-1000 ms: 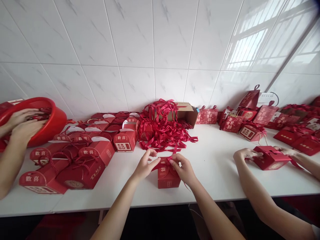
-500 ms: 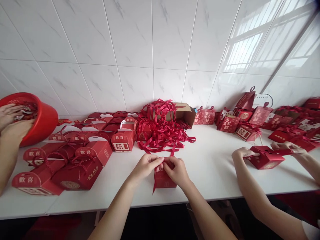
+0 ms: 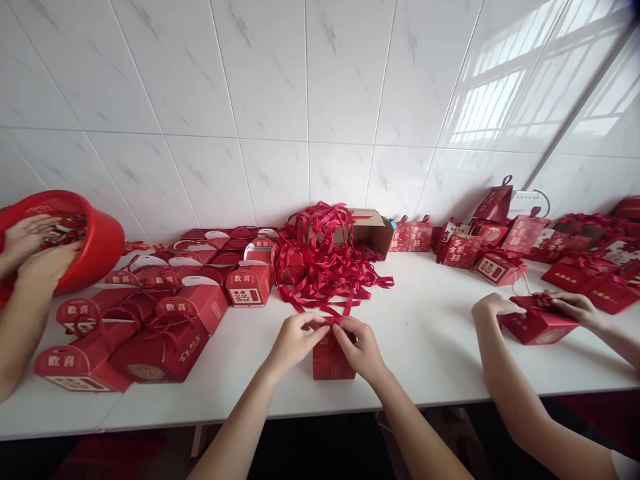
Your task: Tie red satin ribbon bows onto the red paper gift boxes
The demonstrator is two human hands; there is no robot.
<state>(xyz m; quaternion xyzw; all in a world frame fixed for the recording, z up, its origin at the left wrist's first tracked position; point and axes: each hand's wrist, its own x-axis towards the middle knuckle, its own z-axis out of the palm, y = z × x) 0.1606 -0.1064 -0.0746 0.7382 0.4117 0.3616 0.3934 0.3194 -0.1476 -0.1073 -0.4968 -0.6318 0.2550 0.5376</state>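
In front of me on the white table stands a small red gift box (image 3: 334, 363). Over its top, my left hand (image 3: 299, 341) and my right hand (image 3: 357, 343) meet with fingertips almost touching. Both are closed in a pinch on a red ribbon (image 3: 332, 321) at the top edge of the box. The fingers partly hide the ribbon, so its knot or loop cannot be made out. Just behind the box lies a big tangled heap of red ribbons (image 3: 330, 267), spilling from an open cardboard box (image 3: 376, 233).
Rows of red gift boxes (image 3: 160, 347) fill the left side. At far left, another person's hands (image 3: 37, 250) reach into a red basin (image 3: 103, 247). To the right, a co-worker's hands (image 3: 573, 308) handle a red box (image 3: 537, 327), with finished-looking boxes (image 3: 495, 268) behind.
My hands have drawn closer together over the box, and the ribbon end that hung down its left side no longer shows there. The co-worker's right hand moved onto the box top.
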